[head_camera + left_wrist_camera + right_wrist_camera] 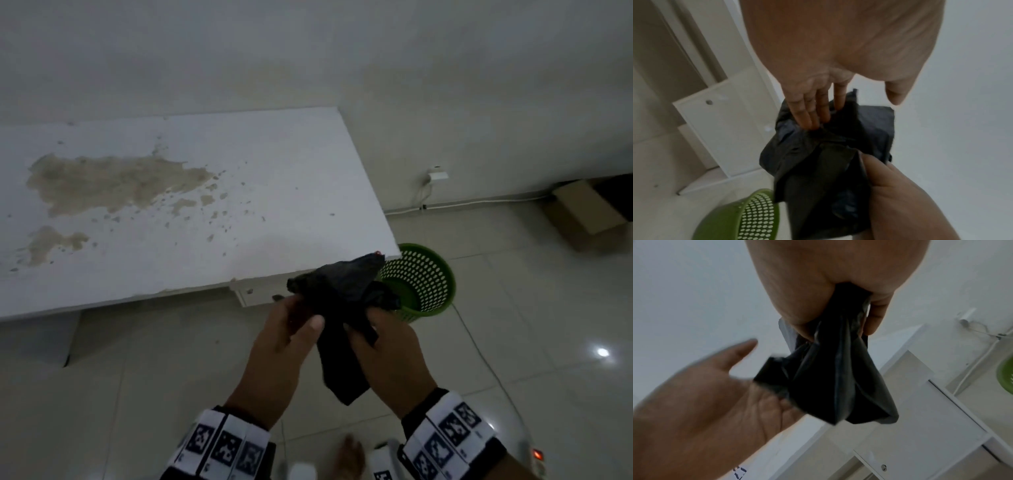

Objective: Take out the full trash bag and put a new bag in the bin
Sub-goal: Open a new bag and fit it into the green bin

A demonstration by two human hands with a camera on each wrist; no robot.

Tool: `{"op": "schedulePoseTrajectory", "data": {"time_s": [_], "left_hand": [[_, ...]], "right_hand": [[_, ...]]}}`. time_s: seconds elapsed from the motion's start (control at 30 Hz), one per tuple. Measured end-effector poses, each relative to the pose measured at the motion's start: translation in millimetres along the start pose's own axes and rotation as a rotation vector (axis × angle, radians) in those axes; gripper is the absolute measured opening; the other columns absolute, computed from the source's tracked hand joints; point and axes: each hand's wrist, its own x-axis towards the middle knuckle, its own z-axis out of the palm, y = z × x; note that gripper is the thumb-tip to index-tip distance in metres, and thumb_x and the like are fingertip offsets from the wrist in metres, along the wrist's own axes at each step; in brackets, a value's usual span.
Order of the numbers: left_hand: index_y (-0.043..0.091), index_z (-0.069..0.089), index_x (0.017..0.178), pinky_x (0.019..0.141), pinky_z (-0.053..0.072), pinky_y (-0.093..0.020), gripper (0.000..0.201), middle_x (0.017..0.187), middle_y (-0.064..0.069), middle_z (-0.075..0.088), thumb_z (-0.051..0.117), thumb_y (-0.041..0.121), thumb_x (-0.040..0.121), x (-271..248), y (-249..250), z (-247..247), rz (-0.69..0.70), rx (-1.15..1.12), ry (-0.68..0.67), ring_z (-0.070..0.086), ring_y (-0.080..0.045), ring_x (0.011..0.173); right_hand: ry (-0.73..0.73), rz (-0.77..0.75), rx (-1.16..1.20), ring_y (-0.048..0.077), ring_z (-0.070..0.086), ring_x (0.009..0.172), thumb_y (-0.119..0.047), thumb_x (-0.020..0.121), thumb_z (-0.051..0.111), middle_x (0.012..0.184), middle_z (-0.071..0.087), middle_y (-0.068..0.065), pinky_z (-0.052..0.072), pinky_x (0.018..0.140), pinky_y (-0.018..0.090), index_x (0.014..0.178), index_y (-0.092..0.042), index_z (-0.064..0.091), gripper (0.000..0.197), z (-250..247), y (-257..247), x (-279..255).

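A crumpled black trash bag (342, 294) hangs in front of me, above the tiled floor. My right hand (366, 325) grips its bunched middle, and in the right wrist view the thumb and fingers of that right hand (838, 332) close round the black plastic (838, 378). My left hand (301, 315) lies against the bag's left side with straight fingers (812, 113) touching the bag (828, 162), its thumb held apart. The green perforated bin (424, 281) stands on the floor just past the bag, by the table corner, with no liner visible inside. No full bag is in view.
A white, stained table (205, 205) fills the left, with a white drawer unit (721, 129) under it. By the wall are a socket with a cable (436, 176) and a cardboard box (582, 219). A power strip with a red light (537, 455) lies near my feet.
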Motion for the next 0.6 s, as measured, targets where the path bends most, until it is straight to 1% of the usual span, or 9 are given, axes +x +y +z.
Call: {"op": "schedulePoseTrajectory", "data": {"time_s": [0.07,0.13,0.17,0.23,0.33,0.43,0.5,0.53,0.6], "left_hand": [[0.026,0.053,0.138,0.098,0.052,-0.029,0.056,0.128,0.012,0.068,0.063,0.048,0.087,-0.1,8.0,13.3,-0.046,-0.063,-0.097,0.063,-0.006,0.119],[0.035,0.052,0.138,0.099,0.051,-0.029,0.058,0.129,0.017,0.067,0.067,0.051,0.085,2.3,12.5,25.3,-0.059,-0.072,-0.078,0.062,-0.004,0.120],[0.036,0.054,0.136,0.099,0.052,-0.029,0.055,0.127,0.017,0.068,0.069,0.047,0.085,4.6,13.7,30.6,-0.049,-0.049,-0.036,0.063,-0.003,0.118],[0.033,0.063,0.127,0.098,0.054,-0.037,0.037,0.117,0.011,0.073,0.067,0.036,0.091,11.0,15.2,39.6,-0.017,0.030,0.031,0.068,-0.010,0.111],[0.028,0.070,0.114,0.092,0.057,-0.045,0.017,0.104,0.005,0.076,0.061,0.026,0.099,16.2,17.0,56.6,0.037,0.104,0.060,0.072,-0.017,0.099],[0.017,0.071,0.114,0.084,0.058,-0.033,0.019,0.101,-0.005,0.076,0.059,0.015,0.099,19.8,23.9,81.7,0.053,0.083,0.065,0.073,-0.020,0.094],[0.006,0.070,0.108,0.079,0.055,-0.029,0.015,0.096,-0.016,0.074,0.060,0.009,0.098,23.3,27.5,104.3,0.026,0.055,0.032,0.071,-0.019,0.086],[0.011,0.070,0.103,0.079,0.052,-0.027,0.011,0.090,-0.008,0.075,0.061,0.010,0.097,25.3,28.6,116.9,0.019,0.082,0.037,0.069,-0.010,0.082],[0.018,0.071,0.092,0.079,0.047,-0.020,0.009,0.077,0.012,0.071,0.063,0.021,0.095,29.3,31.4,143.7,0.054,0.198,0.048,0.066,0.004,0.077]], "right_hand": [[-0.100,-0.085,0.037,0.009,0.057,0.068,-0.012,0.092,0.063,0.073,0.064,0.000,0.039,0.058,0.007,0.081,-0.011,0.067,0.012,-7.3,-10.8,-6.4],[-0.222,-0.239,0.055,0.009,0.056,0.064,-0.014,0.092,0.061,0.071,0.065,0.001,0.045,0.062,0.018,0.075,-0.010,0.067,0.019,-15.7,-19.2,-12.1],[-0.251,-0.320,0.027,0.012,0.059,0.072,-0.017,0.092,0.062,0.077,0.068,0.001,0.048,0.070,0.022,0.077,-0.011,0.070,0.018,-20.8,-20.7,-15.2],[-0.262,-0.351,0.032,0.010,0.060,0.089,-0.031,0.091,0.065,0.093,0.071,-0.004,0.044,0.081,0.016,0.090,-0.016,0.074,0.018,-34.2,-18.3,-20.2],[-0.189,-0.084,0.284,0.009,0.060,0.076,-0.050,0.084,0.060,0.079,0.067,0.002,0.046,0.069,0.021,0.084,-0.014,0.071,0.038,-58.5,-8.2,-20.0],[0.034,0.208,0.540,0.021,0.068,0.082,-0.069,0.076,0.061,0.086,0.069,0.020,0.057,0.079,0.034,0.086,0.002,0.068,0.072,-82.5,14.2,-5.2],[0.082,0.373,0.667,0.031,0.071,0.091,-0.065,0.071,0.072,0.095,0.071,0.021,0.059,0.084,0.048,0.096,0.001,0.064,0.072,-102.3,26.5,6.0],[0.090,0.430,0.746,0.028,0.072,0.093,-0.057,0.067,0.078,0.101,0.072,0.018,0.060,0.083,0.046,0.103,-0.003,0.061,0.067,-112.8,30.2,10.3],[0.140,0.461,0.768,0.019,0.071,0.097,-0.044,0.058,0.081,0.114,0.069,0.008,0.061,0.077,0.028,0.118,-0.012,0.052,0.074,-135.6,39.6,17.7]]}}
